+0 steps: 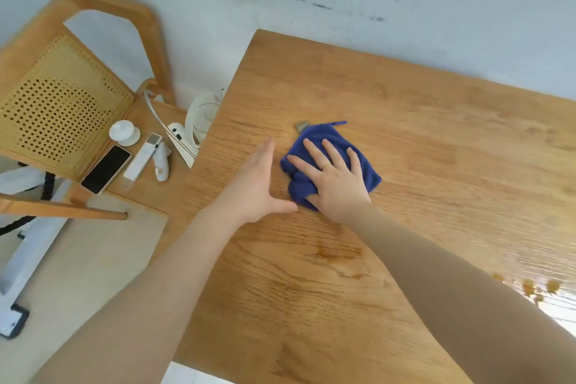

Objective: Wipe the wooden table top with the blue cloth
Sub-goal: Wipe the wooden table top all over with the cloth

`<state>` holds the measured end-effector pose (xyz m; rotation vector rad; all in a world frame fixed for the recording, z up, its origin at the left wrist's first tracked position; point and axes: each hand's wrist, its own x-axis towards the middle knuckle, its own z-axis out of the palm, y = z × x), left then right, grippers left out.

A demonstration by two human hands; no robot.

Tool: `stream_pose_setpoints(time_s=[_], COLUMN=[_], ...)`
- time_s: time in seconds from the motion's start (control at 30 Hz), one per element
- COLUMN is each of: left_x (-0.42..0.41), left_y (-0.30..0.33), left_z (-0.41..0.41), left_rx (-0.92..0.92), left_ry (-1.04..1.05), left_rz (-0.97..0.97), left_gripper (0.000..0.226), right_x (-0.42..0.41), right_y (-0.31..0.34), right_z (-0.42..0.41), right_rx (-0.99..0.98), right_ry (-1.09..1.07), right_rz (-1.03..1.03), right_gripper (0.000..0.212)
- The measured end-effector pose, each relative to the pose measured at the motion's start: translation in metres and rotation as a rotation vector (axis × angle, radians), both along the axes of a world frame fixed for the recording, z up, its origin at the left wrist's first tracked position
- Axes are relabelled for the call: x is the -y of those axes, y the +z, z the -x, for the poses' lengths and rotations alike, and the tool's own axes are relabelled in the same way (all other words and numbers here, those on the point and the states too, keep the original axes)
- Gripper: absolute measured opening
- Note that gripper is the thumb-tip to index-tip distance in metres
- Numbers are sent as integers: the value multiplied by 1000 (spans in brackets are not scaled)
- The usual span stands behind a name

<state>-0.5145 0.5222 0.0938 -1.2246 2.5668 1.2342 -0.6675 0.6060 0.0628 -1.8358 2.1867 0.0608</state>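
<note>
Head view: one blue cloth (330, 162) on wooden table top (420, 140); two hands, right hand (335, 179) spread flat on it, left hand (257, 182) spread beside.

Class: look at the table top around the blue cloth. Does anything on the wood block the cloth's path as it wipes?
Only the left hand, flat on the table just left of the cloth. The right hand presses the cloth. No other obstacles show.

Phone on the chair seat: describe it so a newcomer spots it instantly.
Left of the table stands a wooden chair with a cane back. On its seat, the phone lies flat nearest the cane. It is the only black-faced item; the remote beside it is white.
</note>
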Motion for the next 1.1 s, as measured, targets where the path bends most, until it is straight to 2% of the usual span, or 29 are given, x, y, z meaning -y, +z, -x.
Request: stream_pose_setpoints(time_s=[0.13,0.27,0.37,0.47,0.6,0.8,1.0,1.1], left_x=[32,58,64,64,68,68,68,69], left_y=[0,-6,-11,-16,-23,-26,-31,-35], left_z=[-44,-73,-83,-85,-86,-80,-84,-83], left_rx=[22,214,293,271,229,240,158,145], left_ry=[28,-20,-19,-8,11,15,52,59], left_rz=[169,213,213,164,156,142,155,171], left_gripper=[108,114,124,123,122,124,123,123], right_x=[51,81,64,43,68,158,105,108], right_y=[-7,-11,-8,-4,-3,-10,-7,-7], right_z=[11,-11,-49,-90,-73,-64,-99,-94], right_rx=[26,15,9,27,8,79,31,-1], right_ry=[-119,-332,-214,-25,99,-161,26,85], right_rz=[34,76,76,50,24,33,104,73], right_gripper=[56,55,60,63,63,55,64,66])
